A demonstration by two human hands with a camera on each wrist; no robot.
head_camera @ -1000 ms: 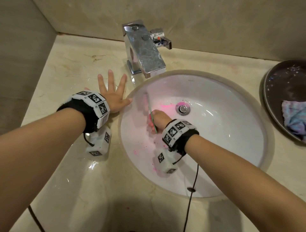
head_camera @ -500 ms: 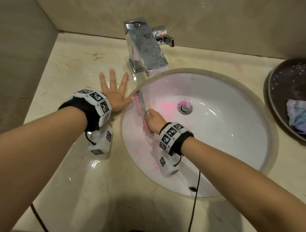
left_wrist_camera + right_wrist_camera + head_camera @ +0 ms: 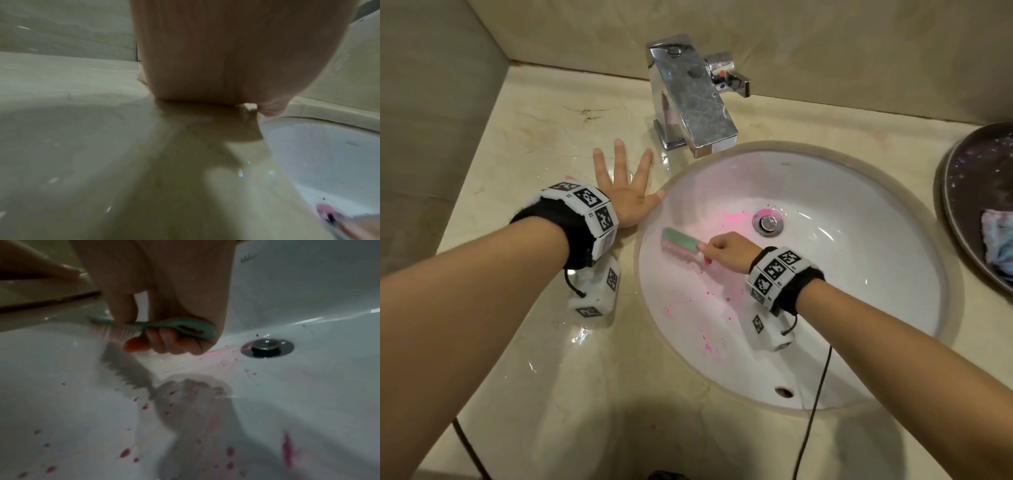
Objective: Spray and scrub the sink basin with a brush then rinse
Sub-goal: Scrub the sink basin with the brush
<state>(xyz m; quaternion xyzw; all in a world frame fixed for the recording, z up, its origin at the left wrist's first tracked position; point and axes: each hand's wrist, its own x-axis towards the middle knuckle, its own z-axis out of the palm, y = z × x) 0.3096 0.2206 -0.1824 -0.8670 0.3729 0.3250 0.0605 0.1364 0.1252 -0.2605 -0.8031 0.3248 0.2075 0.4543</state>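
Your right hand [image 3: 726, 250] is clamped round the handle of the green-backed brush [image 3: 681, 241], pink bristles down on the white sink basin [image 3: 859, 274] wall at about 9 o'clock from the drain [image 3: 768, 222]. Pink splatter [image 3: 705, 346] dots the basin toward 7 o'clock, with a pink smear beside the drain. Your left hand [image 3: 625, 195] lies flat, fingers spread apart, on the wet table [image 3: 534, 144] at the basin's 10 o'clock rim. The chrome faucet [image 3: 690, 99] stands at 12 o'clock; a dark tray [image 3: 969, 178] holding a cloth [image 3: 998, 240] sits at 3 o'clock.
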